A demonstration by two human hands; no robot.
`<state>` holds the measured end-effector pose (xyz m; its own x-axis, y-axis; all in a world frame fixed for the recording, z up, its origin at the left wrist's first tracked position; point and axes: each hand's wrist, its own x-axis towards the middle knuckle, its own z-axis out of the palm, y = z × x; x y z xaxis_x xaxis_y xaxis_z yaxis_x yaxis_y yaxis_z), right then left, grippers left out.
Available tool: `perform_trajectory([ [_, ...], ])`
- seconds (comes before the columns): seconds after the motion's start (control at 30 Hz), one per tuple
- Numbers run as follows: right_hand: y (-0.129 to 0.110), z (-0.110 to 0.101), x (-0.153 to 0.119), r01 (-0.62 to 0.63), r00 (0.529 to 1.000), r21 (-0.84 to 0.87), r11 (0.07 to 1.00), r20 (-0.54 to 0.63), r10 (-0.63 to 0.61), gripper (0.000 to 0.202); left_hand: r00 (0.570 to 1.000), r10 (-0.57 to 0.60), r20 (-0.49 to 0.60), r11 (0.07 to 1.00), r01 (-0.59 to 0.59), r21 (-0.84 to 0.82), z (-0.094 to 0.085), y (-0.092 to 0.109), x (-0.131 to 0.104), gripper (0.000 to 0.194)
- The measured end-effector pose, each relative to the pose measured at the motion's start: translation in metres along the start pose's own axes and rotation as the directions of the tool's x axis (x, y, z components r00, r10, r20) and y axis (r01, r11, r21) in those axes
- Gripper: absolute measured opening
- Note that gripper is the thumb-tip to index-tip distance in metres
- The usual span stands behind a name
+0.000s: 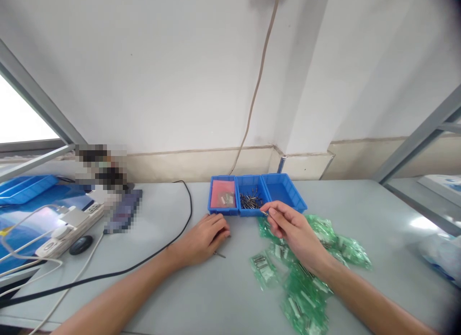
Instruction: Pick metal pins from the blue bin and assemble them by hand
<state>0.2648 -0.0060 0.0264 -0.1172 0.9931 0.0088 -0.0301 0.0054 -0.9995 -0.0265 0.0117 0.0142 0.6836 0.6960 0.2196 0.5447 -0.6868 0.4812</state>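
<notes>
My right hand (290, 227) is raised in front of the blue bins, thumb and forefinger pinched on a small metal screw (265, 213). My left hand (205, 236) rests on the table with its fingers curled down; what lies under them is hidden. Beside its thumb, a thin metal screw (220, 254) pokes out onto the tabletop. The middle blue bin (248, 212) holds many loose metal screws (251, 200). Below and around my right hand lie several green plastic bags (306, 296) with metal parts and white pieces inside.
A left blue bin (223, 211) holds a pink sheet (218, 188) and a small clear bag of parts. The right blue bin (283, 188) adjoins the middle one. A black cable (144, 265) crosses the grey table. At left are a power strip (54, 246) and a mouse (81, 245).
</notes>
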Motion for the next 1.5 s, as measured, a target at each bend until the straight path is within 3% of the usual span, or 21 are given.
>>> perform_trajectory([
  [0.17,-0.0005,0.0008,-0.0010,-0.002,0.999,0.054,0.999,0.035,0.000,0.031,1.000,-0.014,-0.018,1.000,0.014,0.007,0.0006,0.0000,-0.0001,0.018],
  [0.47,-0.0063,0.0037,-0.0023,0.055,0.998,-0.177,0.983,0.034,-0.050,0.038,1.000,-0.011,-0.009,1.000,0.011,-0.008,0.0007,-0.0004,-0.0004,0.016],
  [0.9,-0.0035,0.0056,-0.0013,-0.017,0.996,0.097,0.995,0.087,0.009,0.034,1.000,-0.005,-0.027,1.000,0.005,-0.001,0.0017,-0.0013,-0.0005,0.020],
  [1.23,0.0028,0.0019,-0.0011,0.125,0.990,-0.288,0.949,-0.020,-0.137,0.029,1.000,-0.005,-0.017,1.000,0.005,0.004,0.0010,-0.0014,0.0000,0.018],
  [1.5,0.0005,0.0028,-0.0041,0.186,0.979,-0.322,0.928,-0.023,-0.204,0.019,1.000,-0.006,-0.012,1.000,0.006,0.003,-0.0002,-0.0002,0.0009,0.017],
])
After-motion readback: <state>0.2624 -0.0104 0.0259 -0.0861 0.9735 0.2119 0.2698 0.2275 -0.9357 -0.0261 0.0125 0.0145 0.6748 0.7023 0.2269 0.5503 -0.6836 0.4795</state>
